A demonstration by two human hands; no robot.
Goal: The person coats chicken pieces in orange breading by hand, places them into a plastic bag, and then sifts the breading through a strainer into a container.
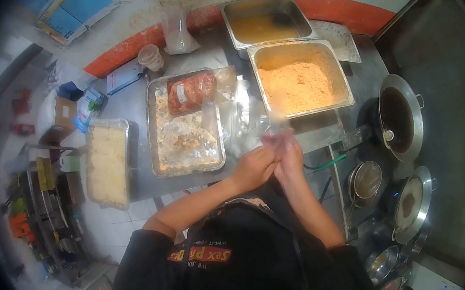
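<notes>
My left hand (pixel 254 167) and my right hand (pixel 289 161) meet in front of me at the table's near edge. Their fingers are closed around a thin, pinkish, see-through plastic bag (pixel 279 140), blurred at its top. Just beyond it a deep metal pan (pixel 346 99) holds orange-tan powder (pixel 298 81). To the left, a shallow metal tray (pixel 155 166) coated with floury crumbs carries a clear package of raw red meat (pixel 191 91). Clear plastic (pixel 241 112) lies between that tray and my hands.
Behind the powder stands a pan of yellowish liquid (pixel 264 28). A pale, filled tray (pixel 108 163) is at the far left. Woks, one with dark liquid (pixel 398 120), and a strainer (pixel 367 179) line the right. A plastic cup (pixel 151 57) and bag of white powder (pixel 178 37) stand by the wall.
</notes>
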